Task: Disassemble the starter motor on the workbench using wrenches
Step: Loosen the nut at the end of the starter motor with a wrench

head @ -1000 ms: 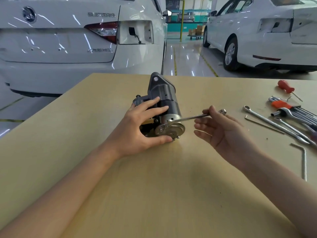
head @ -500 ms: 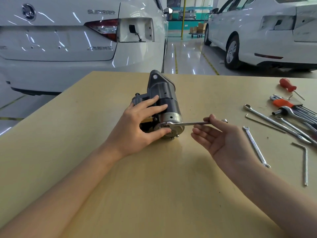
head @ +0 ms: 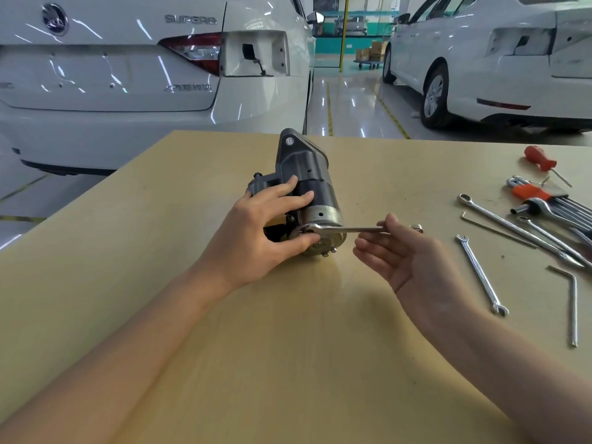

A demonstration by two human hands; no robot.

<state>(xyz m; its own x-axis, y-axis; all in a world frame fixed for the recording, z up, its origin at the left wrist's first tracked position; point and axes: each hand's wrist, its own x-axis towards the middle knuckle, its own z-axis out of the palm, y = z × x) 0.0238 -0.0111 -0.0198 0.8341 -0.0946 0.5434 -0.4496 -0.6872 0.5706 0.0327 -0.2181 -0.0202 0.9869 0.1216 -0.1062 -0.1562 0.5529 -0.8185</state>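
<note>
a white car reads "superb". on the workbench the left hand curls around the starter motor. the wrench sits on its end cap, handle resting on the right hand, fingers relaxed. spare wrenches lie right.

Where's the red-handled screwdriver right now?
Head view, far right of the workbench: the red-handled screwdriver lies beyond the wrench pile, near the far edge.
</note>
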